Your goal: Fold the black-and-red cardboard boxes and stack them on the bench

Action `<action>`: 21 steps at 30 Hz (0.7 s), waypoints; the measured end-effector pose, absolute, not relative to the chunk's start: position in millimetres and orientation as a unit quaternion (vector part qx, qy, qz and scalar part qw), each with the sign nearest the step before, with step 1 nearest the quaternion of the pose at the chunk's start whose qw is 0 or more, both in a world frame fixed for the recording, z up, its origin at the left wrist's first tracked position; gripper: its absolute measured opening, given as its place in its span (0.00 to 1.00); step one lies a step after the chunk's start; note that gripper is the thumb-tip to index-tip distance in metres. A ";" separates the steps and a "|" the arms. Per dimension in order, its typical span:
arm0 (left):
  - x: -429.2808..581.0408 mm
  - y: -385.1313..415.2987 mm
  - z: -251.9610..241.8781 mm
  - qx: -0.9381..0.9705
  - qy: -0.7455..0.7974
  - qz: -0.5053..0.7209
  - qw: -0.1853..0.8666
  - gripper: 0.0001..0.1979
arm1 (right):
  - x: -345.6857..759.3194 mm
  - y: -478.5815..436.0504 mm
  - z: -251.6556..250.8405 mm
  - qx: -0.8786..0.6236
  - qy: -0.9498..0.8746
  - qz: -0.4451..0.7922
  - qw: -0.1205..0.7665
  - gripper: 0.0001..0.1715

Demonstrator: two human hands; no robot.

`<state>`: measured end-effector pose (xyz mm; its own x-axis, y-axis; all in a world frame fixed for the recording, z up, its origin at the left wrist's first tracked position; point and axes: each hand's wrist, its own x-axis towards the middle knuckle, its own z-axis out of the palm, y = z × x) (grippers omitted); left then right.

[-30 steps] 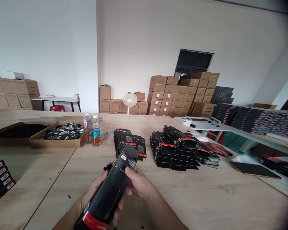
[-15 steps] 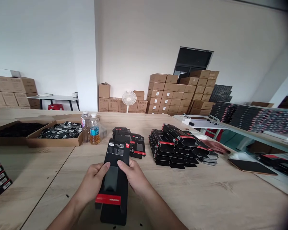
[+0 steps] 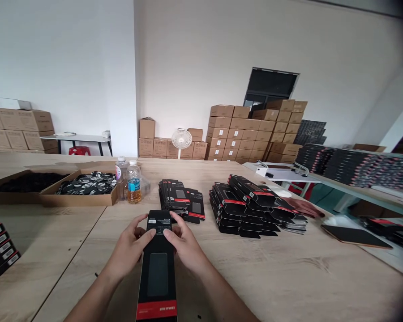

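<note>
A long black box (image 3: 157, 273) with a red band and a window panel lies lengthwise between my hands. My left hand (image 3: 129, 243) grips its left side, thumb on the printed top face. On the right side my right hand (image 3: 184, 243) holds it the same way, thumb also on top and fingers at the far end. Beyond the hands lies a pile of flat black cartons (image 3: 174, 194). To the right is a stack of opened-out black boxes (image 3: 228, 201) with red edges.
Two bottles, one of them blue-labelled (image 3: 133, 183), stand beside an open cardboard tray (image 3: 80, 200) of black-and-white pieces. More black boxes (image 3: 0, 250) sit at the left edge. A dark flat board (image 3: 356, 235) lies at right.
The flat, tilted carton has become a squared box, lower in view and nearer to me. Both hands have shifted toward its far end, and the pile behind shows more fully.
</note>
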<state>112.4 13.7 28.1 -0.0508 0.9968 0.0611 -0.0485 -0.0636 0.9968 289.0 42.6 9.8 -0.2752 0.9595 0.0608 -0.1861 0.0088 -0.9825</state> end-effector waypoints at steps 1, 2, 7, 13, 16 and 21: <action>113.1 13.9 27.3 0.487 0.465 0.545 0.500 0.35 | 288.2 41.4 10.7 -0.360 -0.526 0.609 0.472 0.48; 113.7 14.2 26.4 0.483 0.446 0.548 0.517 0.33 | 287.1 40.3 11.4 -0.355 -0.525 0.615 0.470 0.46; 118.0 12.7 25.3 0.503 0.388 0.541 0.551 0.21 | 282.2 39.9 9.4 -0.374 -0.531 0.581 0.491 0.24; 121.5 5.7 33.5 0.543 0.368 0.511 0.556 0.14 | 290.9 50.3 7.6 -0.409 -0.474 0.564 0.538 0.27; 120.8 3.3 37.1 0.554 0.367 0.495 0.560 0.12 | 297.5 53.3 10.8 -0.393 -0.495 0.560 0.536 0.27; 120.0 3.6 35.2 0.569 0.365 0.487 0.554 0.11 | 303.0 53.6 15.8 -0.383 -0.556 0.503 0.539 0.18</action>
<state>120.0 3.6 35.2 0.2601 0.9539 0.1499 -0.1249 -0.1207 0.9848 303.0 53.6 15.8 -0.1242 0.9688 0.2146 -0.1164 0.2006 -0.9727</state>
